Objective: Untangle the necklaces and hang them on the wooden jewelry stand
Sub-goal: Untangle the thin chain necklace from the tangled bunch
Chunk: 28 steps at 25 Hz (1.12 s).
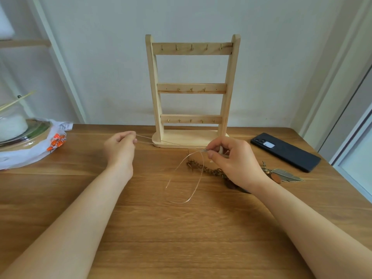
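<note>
We're seeing a phone (285, 152) lying right of the stand (191, 89) and a bag (57, 141) sitting at the table's (181, 238) left edge. Our right hand (231, 164) is covering part of a dark chain (207, 170), whose feather (287, 175) is poking out beside the wrist. Our left hand (120, 150) is pinching two strands of the thin chain (187, 178), which is running past the stand's base to our pinching right fingers, its pale gold loop drooping onto the wood.

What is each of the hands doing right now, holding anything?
Left hand: closed, pinching the thin gold chain.
Right hand: closed, pinching the same chain further along.
</note>
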Each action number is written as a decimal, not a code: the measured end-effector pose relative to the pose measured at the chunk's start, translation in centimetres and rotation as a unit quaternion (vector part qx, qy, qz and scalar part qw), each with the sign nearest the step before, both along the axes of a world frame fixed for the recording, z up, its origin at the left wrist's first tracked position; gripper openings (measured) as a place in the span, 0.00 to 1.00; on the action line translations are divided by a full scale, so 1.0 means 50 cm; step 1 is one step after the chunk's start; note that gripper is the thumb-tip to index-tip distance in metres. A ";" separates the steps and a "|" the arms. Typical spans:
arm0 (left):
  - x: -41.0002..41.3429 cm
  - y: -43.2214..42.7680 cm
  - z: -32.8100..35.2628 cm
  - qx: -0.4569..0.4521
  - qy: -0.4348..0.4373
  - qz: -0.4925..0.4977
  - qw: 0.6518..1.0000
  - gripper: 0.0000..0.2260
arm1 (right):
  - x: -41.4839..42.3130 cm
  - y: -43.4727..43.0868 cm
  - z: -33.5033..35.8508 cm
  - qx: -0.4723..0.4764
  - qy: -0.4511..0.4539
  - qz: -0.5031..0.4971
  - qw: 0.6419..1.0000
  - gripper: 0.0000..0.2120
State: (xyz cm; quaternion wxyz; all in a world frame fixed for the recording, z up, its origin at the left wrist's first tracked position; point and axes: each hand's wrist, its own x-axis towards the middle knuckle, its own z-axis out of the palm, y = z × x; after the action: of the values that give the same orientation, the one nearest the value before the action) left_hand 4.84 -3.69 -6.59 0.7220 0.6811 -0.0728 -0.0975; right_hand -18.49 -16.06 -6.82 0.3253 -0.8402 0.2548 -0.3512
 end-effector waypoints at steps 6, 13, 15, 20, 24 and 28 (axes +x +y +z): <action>0.009 0.001 -0.012 -0.031 0.005 0.038 0.999 0.07 | 0.000 -0.002 -0.005 -0.029 0.042 -0.005 0.999 0.05; -0.003 0.009 -0.004 0.046 -0.097 -0.112 0.988 0.18 | -0.011 -0.016 -0.005 -0.030 0.027 -0.025 0.999 0.02; -0.030 0.011 0.008 0.031 -0.182 -0.146 0.972 0.19 | -0.010 -0.017 -0.006 -0.032 0.027 -0.023 0.999 0.03; -0.111 0.001 0.009 0.061 -0.380 -0.257 0.887 0.12 | -0.006 -0.012 -0.006 -0.050 0.041 0.001 0.998 0.07; -0.145 -0.008 -0.005 0.092 -0.435 -0.315 0.838 0.07 | -0.003 -0.009 -0.006 -0.058 0.042 0.021 0.997 0.09; -0.147 -0.008 -0.016 0.112 -0.431 -0.327 0.833 0.06 | -0.004 0.001 -0.008 -0.058 0.044 0.057 0.996 0.07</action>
State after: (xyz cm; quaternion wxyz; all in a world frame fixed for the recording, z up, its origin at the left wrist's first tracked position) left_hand -2.53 -4.07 -7.40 0.4622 0.6664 -0.5842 -0.0322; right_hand -18.69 -15.99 -7.23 0.2836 -0.8854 0.1997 -0.3094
